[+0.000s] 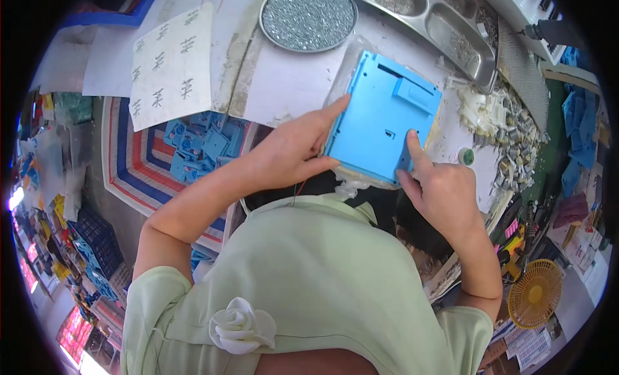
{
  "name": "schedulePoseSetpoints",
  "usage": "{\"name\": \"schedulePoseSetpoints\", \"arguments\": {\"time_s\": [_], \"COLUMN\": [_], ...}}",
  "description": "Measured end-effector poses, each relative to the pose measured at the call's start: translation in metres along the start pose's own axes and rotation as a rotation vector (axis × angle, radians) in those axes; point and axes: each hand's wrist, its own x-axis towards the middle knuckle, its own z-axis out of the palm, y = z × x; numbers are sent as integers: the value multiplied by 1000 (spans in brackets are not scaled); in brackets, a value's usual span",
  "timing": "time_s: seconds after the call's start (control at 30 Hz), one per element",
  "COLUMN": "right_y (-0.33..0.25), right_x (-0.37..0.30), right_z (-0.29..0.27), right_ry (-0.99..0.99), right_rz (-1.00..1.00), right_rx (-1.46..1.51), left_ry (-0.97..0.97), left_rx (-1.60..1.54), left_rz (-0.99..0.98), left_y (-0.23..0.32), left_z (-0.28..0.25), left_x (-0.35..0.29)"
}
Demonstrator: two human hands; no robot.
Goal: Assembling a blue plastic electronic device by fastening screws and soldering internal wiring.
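Observation:
A flat, square blue plastic casing [374, 117] with a raised rectangular block and small slots lies tilted at the table's front edge, on a pad wrapped in clear plastic [351, 178]. My left hand [293, 146] grips its left side, index finger along the edge and thumb at the near left corner; the other fingers are partly hidden. At the near right corner is my right hand [445, 191]. Its index fingertip presses on the casing's face and its thumb touches the edge, while the remaining fingers curl under.
A round tray of small metal screws [309, 17] and a compartmented metal tray [451, 40] stand behind. White and metallic small parts [506, 133] are heaped at right, below a power screwdriver [554, 32]. Left, a striped-lined bin [138, 159] holds blue pieces [200, 143].

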Motion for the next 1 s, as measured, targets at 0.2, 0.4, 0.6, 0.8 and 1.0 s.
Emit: {"name": "schedulePoseSetpoints", "arguments": {"time_s": [0.2, 0.4, 0.6, 0.8, 1.0], "right_y": [18, 21, 9, 30, 84], "right_x": [69, 232, 266, 247, 115], "right_z": [-49, 0, -5, -20, -33], "right_ry": [131, 490, 349, 428, 388], "right_rz": [-176, -420, -361, -254, 143], "right_rx": [133, -210, -162, 22, 862], "left_ry": [455, 637, 680, 631, 348], "left_rx": [399, 856, 720, 818, 95], "left_rz": [245, 330, 172, 153, 155], "left_y": [-17, -40, -43, -38, 6], "left_z": [-85, -103, -107, -107, -59], "left_x": [40, 96, 90, 103, 83]}}
